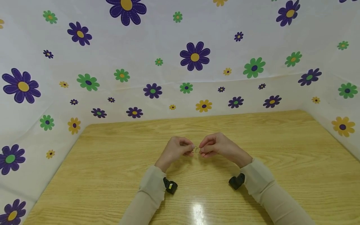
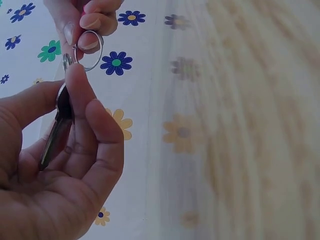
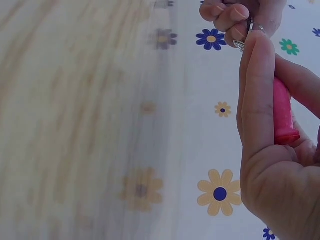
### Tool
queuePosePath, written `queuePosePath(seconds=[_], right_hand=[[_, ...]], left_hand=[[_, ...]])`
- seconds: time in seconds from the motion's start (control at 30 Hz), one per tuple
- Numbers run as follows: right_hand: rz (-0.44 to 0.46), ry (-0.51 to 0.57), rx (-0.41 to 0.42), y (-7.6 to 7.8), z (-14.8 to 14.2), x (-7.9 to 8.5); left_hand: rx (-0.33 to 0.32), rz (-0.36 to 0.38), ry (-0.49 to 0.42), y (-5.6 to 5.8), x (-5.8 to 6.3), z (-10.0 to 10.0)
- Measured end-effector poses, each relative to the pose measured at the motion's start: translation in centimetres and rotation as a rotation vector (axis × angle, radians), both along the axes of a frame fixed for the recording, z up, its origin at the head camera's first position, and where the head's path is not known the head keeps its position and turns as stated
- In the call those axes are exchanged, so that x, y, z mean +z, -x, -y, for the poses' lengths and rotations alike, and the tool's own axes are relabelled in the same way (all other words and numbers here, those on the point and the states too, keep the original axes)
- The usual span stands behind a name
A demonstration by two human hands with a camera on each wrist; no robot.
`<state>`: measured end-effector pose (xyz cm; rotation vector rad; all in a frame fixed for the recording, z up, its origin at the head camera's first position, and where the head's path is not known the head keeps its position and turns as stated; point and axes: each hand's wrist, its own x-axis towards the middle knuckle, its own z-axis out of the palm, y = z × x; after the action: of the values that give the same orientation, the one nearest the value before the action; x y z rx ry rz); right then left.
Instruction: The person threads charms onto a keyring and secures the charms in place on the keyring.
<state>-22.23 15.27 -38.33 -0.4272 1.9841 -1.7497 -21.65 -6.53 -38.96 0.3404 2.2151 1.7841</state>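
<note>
Both hands meet over the middle of the table in the head view. My left hand (image 1: 175, 151) pinches a key (image 2: 55, 135) with a dark head between thumb and fingers, its blade pointing back toward the palm. A smooth pink fob (image 3: 283, 112) with a wider rim lies in the grip of my right hand (image 1: 220, 147). Between the fingertips of the two hands is a thin silver split ring (image 2: 101, 50), with smaller metal loops (image 2: 66, 61) beside it at the key's head. Fingers partly hide how ring, loops and fob connect.
The hands are just above a light wood-grain table (image 1: 118, 156). A white flower-printed cloth (image 1: 168, 37) stands behind it and along both sides. Each wrist carries a small black camera, on the left (image 1: 170, 186) and the right (image 1: 237, 182).
</note>
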Motion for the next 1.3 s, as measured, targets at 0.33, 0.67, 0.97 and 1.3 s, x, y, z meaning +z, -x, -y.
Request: queuePosePath(seconds=[0.33,0.67,0.97,1.3], right_hand=[[0.016,0.022,0.006,-0.03,0.07,0.06],[0.043,0.047,-0.010,-0.10,-0.09,0.31],[0.048,0.098,-0.068,0.08,-0.38,0.16],[0.089,0.197,-0.094,0.28,-0.74,0.31]], left_hand=[[0.026,-0.006,0.048,0.17,0.13,-0.34],[0.030,-0.017,0.051,0.02,0.15,-0.45],[0.034,-0.025,0.061,0.06,0.13,-0.46],[0.035,-0.041,0.089,0.16,0.40,-0.21]])
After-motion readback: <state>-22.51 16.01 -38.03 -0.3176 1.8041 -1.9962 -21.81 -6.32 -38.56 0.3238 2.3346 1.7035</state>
